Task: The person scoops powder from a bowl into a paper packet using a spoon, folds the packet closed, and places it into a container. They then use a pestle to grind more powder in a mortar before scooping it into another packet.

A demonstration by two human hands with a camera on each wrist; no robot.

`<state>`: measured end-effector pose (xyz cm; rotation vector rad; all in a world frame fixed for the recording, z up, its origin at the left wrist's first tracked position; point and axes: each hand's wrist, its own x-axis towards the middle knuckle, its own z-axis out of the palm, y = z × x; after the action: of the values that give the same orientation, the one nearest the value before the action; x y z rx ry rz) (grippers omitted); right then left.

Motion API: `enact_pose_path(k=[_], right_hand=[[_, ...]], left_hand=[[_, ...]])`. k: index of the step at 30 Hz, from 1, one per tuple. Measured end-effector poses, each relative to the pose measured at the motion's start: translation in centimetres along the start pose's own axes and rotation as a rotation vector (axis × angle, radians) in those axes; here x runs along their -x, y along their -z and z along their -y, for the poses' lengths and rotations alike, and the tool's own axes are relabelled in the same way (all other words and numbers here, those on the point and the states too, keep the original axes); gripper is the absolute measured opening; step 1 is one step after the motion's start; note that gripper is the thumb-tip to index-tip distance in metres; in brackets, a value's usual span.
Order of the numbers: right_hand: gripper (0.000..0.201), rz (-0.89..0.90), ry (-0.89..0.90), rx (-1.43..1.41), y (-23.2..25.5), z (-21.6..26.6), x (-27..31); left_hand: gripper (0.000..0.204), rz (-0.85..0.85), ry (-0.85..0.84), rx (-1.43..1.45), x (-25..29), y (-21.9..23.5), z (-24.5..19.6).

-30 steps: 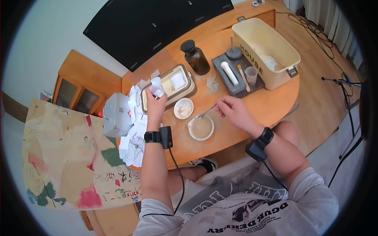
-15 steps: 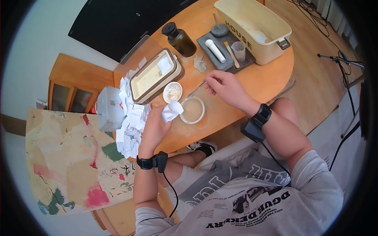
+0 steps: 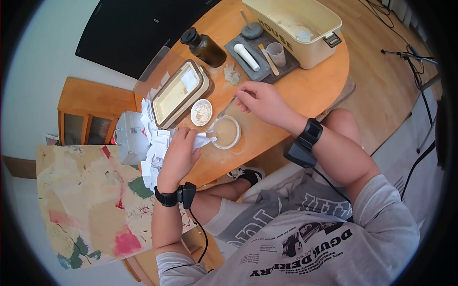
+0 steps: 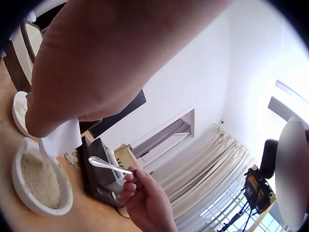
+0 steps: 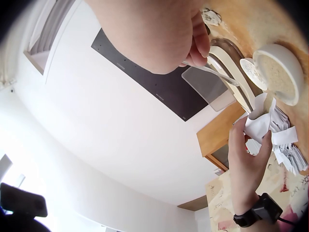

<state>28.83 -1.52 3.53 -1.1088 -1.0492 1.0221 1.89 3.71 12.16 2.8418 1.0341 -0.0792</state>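
Note:
My left hand (image 3: 178,155) pinches a folded white paper (image 3: 202,139), tilted with its mouth at the rim of a white bowl (image 3: 238,139) of beige powder. In the right wrist view the paper (image 5: 258,124) is curled into an open pocket, with beige material showing at its mouth against the bowl. My right hand (image 3: 267,102) pinches the handle of a metal spoon (image 3: 227,108) just above the bowl's far edge. The left wrist view shows the spoon (image 4: 108,166) raised, its bowl end pointing left. A smaller white dish (image 3: 201,112) with pale powder stands beside the bowl.
White folded papers (image 3: 157,148) are heaped at the left near a silver case (image 3: 131,138). Behind the bowls are a cream box (image 3: 167,102), a dark bottle (image 3: 210,55) and crumpled paper (image 3: 232,75). A dark tray (image 3: 286,69) and a HOUSE bin (image 3: 317,50) stand farther right.
My left hand has come from the cream box toward the bowl, and the paper is now tilted at its rim. My right hand still holds the spoon above. The head view has shifted.

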Motion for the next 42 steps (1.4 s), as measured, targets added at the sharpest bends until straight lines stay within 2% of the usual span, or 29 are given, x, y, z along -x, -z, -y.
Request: enact_pose_path(k=[2,21,24,32,36,38,42], right_hand=[[0.024,-0.004,0.007,0.001,0.0,0.1,0.0],[0.023,0.017,0.003,-0.002,0.2,0.1,-0.1],[0.023,0.019,0.003,-0.004,0.1,0.0,-0.2],[0.023,0.019,0.009,0.014,0.3,0.1,-0.2],[0.023,0.016,0.007,-0.006,0.3,0.0,-0.2],[0.023,0.017,0.006,-0.006,0.3,-0.1,-0.2],[0.024,-0.015,0.073,0.022,0.3,-0.3,-0.4]], left_hand=[[0.047,0.049,-0.001,-0.032,-0.3,0.4,-0.3],[0.043,0.080,-0.048,-0.112,-1.3,2.0,-1.5],[0.042,0.044,-0.057,-0.093,-1.4,2.1,-1.6],[0.040,0.129,-0.050,-0.170,-1.9,2.4,-1.8],[0.039,0.085,-0.091,-0.155,-2.0,2.6,-2.0],[0.040,0.134,-0.076,-0.196,-2.1,2.8,-2.0],[0.041,0.141,-0.090,-0.205,-2.4,3.1,-2.3]])
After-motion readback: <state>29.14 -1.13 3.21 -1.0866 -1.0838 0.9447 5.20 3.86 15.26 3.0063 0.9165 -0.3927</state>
